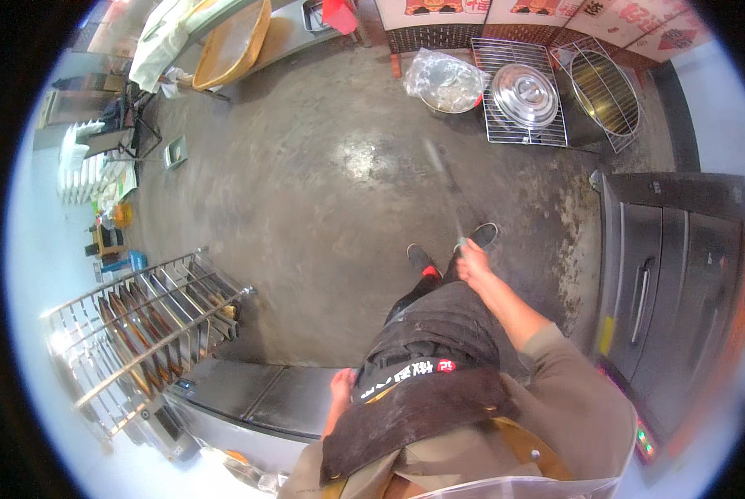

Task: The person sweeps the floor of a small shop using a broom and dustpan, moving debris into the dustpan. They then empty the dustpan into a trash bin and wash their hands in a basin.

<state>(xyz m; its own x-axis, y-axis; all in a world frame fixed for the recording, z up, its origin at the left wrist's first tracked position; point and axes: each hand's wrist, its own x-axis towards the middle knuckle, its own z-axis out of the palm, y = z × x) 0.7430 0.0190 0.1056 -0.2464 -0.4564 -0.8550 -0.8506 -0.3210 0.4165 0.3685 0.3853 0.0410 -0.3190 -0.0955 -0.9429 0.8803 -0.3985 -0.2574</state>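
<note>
My right hand [474, 264] is closed around the handle of a long, thin tool [447, 179], held out in front of my body above the floor. The tool's far end is pale and smeared by motion, so its exact kind is unclear. Down by my left hip, beside the dark-topped counter, hangs my left hand [341, 387]. Its fingers look curled in, and nothing shows in them. A dark apron [439, 333] covers my front.
A tray rack [152, 333] stands at left. Several wire racks [501, 62], a round metal lid [524, 96] and a plastic-covered bowl [449, 83] are at the far right. At right is a dark cabinet [638, 266]; a wooden tray [235, 46] lies far left. The counter [293, 399] is beside me.
</note>
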